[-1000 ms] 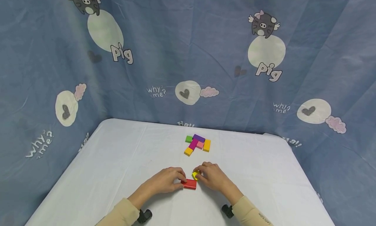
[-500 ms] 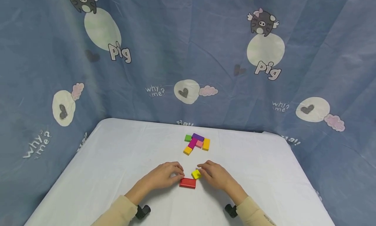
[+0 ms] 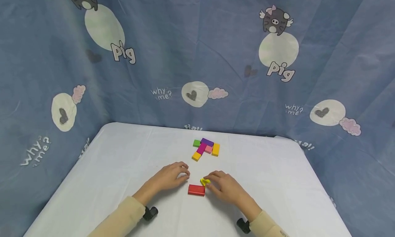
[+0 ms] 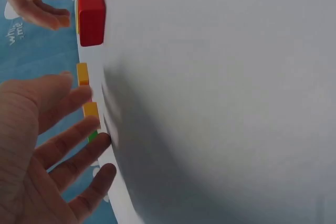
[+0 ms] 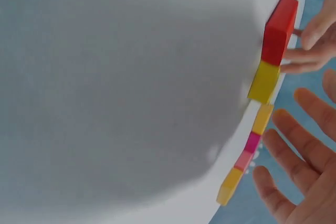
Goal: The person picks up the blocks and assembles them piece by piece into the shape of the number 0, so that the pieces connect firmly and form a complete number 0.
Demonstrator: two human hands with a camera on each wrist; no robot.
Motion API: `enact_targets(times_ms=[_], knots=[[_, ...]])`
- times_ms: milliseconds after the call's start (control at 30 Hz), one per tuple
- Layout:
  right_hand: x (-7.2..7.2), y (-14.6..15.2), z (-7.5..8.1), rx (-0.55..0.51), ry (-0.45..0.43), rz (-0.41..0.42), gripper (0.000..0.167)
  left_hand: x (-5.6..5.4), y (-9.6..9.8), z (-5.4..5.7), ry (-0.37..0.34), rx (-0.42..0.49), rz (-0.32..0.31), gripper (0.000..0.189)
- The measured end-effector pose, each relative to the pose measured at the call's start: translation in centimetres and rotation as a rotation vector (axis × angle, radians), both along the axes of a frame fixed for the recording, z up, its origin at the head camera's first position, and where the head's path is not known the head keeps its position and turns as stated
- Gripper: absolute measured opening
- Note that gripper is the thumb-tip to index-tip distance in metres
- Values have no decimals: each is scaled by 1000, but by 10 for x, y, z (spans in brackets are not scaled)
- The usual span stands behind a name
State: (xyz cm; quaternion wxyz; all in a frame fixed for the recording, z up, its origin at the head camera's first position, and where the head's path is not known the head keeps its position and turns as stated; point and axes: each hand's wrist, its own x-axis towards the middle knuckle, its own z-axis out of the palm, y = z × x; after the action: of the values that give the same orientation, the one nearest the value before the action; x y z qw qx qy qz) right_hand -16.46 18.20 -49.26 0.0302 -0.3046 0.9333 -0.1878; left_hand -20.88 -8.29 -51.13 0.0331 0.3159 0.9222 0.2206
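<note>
While the left hand (image 3: 170, 176) hangs spread near the red block (image 3: 196, 190), the right hand (image 3: 227, 188), fingers apart, overhangs the yellow block (image 5: 264, 82)

From my head, the widest camera looks forward and down, over the table (image 3: 123, 148) up to the blue curtain (image 3: 172, 31). The left wrist camera (image 3: 151, 213) and the right wrist camera (image 3: 243, 226) look from much nearer, past my left hand (image 3: 170, 177) and right hand (image 3: 227, 187), low across the table (their pictures lie sideways, curtain at opposite edges). Both of these show the red block (image 3: 196, 190) and both hands.
</note>
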Motion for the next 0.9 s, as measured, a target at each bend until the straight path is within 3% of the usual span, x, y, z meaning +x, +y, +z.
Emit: enact_targets(times_ms=[333, 533, 900], knots=[[15, -8, -2, 151, 121, 74, 41, -19, 6, 0, 84, -116, -23, 38], [20, -10, -3, 158, 76, 74, 48, -27, 13, 0, 87, -131, -48, 45], [24, -10, -6, 149, 52, 55, 46, -28, 21, 1, 113, -204, -18, 36]])
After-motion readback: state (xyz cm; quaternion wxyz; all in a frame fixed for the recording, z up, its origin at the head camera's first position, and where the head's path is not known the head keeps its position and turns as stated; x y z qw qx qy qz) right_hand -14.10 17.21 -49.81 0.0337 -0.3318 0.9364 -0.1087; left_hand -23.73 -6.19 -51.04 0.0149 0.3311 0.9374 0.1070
